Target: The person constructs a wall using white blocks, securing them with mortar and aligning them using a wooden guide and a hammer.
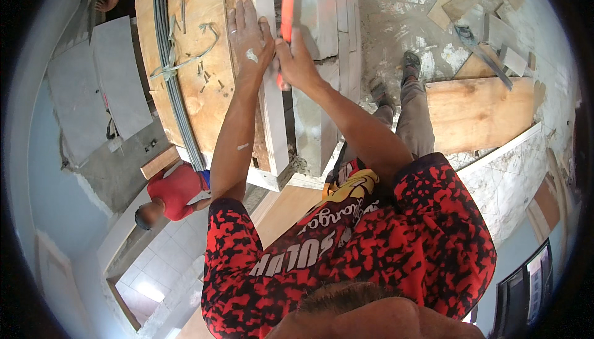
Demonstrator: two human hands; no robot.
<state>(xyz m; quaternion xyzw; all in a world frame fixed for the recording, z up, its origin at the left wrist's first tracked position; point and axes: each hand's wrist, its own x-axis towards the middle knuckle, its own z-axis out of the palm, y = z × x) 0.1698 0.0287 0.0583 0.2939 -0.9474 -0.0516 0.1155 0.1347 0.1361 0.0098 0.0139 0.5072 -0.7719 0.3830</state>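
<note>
My left hand [250, 39] lies with outstretched fingers on the edge of a pale plywood panel [213, 82], beside a white painted strip [275, 131]. Just right of it, my right hand [296, 60] is wrapped round a long orange tool [287, 4], whose working end I cannot make out clearly. A grey concrete ledge [315, 128] runs along the right side. On the plywood lie a bundle of grey rods [181, 125] tied with thin green cord [171, 69], and several loose screws or nails [204, 73].
A person in a red shirt [173, 190] is at lower left; another person's hand [101, 4] shows at upper left. My feet [410, 66] stand right of the ledge, near scattered board offcuts [451, 4], a metal bar [482, 54] and a plywood sheet [479, 116].
</note>
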